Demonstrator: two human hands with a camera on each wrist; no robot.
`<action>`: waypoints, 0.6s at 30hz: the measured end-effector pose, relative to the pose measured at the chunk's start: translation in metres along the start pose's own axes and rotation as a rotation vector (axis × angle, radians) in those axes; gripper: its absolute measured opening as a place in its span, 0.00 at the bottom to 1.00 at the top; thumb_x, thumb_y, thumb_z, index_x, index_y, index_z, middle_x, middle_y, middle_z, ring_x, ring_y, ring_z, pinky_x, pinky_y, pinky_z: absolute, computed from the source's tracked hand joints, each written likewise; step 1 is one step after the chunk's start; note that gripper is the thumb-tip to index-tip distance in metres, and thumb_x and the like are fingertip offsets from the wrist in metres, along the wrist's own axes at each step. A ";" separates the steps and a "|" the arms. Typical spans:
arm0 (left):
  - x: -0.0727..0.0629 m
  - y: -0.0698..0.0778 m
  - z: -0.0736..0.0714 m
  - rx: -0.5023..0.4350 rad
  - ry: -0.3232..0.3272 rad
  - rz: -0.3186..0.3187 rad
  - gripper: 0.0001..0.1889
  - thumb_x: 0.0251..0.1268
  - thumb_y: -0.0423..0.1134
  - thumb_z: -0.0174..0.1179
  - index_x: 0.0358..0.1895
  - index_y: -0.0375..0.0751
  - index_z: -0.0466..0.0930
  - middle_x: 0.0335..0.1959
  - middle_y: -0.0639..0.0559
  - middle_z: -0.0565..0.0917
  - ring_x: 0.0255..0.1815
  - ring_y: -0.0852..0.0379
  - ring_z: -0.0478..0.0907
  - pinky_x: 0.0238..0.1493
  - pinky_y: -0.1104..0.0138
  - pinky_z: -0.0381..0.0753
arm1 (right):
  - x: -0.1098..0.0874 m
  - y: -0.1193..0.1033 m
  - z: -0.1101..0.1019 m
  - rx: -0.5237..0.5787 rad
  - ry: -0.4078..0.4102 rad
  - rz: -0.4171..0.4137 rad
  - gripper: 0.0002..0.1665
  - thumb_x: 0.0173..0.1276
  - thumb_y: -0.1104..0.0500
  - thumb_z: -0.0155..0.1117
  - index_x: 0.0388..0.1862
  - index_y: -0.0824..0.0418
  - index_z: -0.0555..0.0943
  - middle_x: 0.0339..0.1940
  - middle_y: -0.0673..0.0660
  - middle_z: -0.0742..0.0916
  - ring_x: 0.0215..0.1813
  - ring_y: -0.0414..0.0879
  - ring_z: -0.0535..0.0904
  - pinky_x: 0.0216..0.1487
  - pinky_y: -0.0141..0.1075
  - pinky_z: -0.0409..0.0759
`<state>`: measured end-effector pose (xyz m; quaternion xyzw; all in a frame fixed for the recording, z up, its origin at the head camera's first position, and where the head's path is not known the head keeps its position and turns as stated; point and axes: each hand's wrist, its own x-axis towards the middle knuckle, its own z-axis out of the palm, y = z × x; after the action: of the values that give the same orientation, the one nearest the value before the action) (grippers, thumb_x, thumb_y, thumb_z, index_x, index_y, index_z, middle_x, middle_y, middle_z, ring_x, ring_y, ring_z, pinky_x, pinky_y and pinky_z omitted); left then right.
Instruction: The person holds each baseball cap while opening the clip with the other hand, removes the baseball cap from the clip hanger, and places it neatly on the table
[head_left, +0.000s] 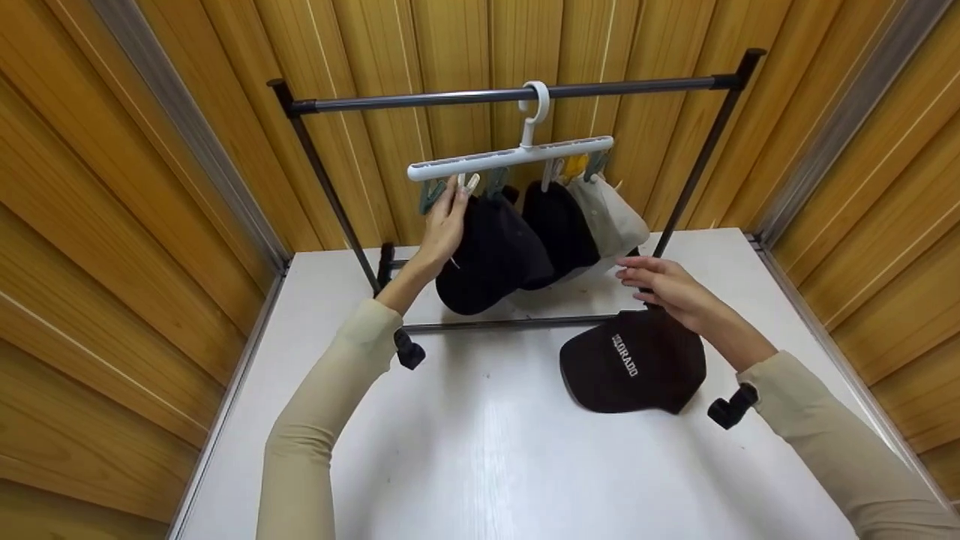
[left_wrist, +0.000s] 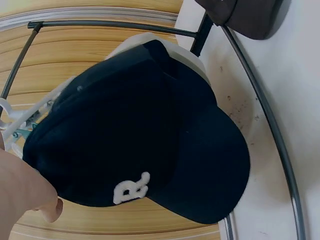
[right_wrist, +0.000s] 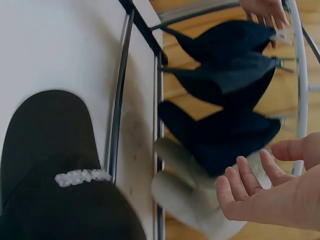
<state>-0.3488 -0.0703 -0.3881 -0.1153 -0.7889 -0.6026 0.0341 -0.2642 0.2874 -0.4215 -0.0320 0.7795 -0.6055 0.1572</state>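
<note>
Several caps hang from a white clip hanger (head_left: 510,157). The leftmost is a navy cap (left_wrist: 115,120) with a white letter on its front. My left hand (head_left: 446,225) is up at the hanger's left end, fingers fairly straight and touching a pale clip (head_left: 472,183) above this cap. Beyond hang a dark cap (head_left: 559,232) and pale caps (head_left: 611,217). My right hand (head_left: 664,285) holds nothing, palm turned up and fingers spread beside the pale caps in the right wrist view. Below it, a black cap (head_left: 637,364) with white lettering lies on the white surface.
The hanger hooks over the top bar (head_left: 420,100) of a dark metal rack. The rack's lower bar (head_left: 510,324) crosses the white table (head_left: 465,450) behind the black cap. Wood-patterned walls (head_left: 105,247) enclose the sides and back.
</note>
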 end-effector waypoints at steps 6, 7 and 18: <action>0.006 0.011 -0.001 -0.041 0.060 0.052 0.28 0.87 0.45 0.37 0.82 0.42 0.54 0.82 0.45 0.61 0.83 0.50 0.56 0.82 0.60 0.56 | 0.010 -0.026 0.037 -0.002 -0.056 -0.055 0.26 0.83 0.57 0.50 0.73 0.68 0.68 0.49 0.39 0.83 0.54 0.31 0.79 0.67 0.39 0.73; 0.007 0.011 -0.001 -0.038 0.070 0.059 0.27 0.87 0.44 0.37 0.81 0.41 0.56 0.81 0.44 0.63 0.83 0.49 0.58 0.82 0.60 0.58 | 0.012 -0.030 0.042 -0.004 -0.064 -0.061 0.26 0.82 0.58 0.51 0.73 0.69 0.68 0.50 0.40 0.83 0.54 0.31 0.80 0.67 0.37 0.74; 0.009 0.014 -0.001 -0.056 0.098 0.079 0.21 0.85 0.40 0.42 0.68 0.32 0.73 0.71 0.40 0.75 0.74 0.50 0.69 0.76 0.60 0.66 | 0.033 -0.066 0.096 -0.009 -0.081 -0.128 0.25 0.82 0.63 0.49 0.74 0.71 0.68 0.72 0.70 0.74 0.76 0.61 0.70 0.76 0.50 0.70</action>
<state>-0.3548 -0.0666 -0.3733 -0.1176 -0.7638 -0.6277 0.0935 -0.2777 0.1726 -0.3863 -0.1071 0.7715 -0.6091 0.1495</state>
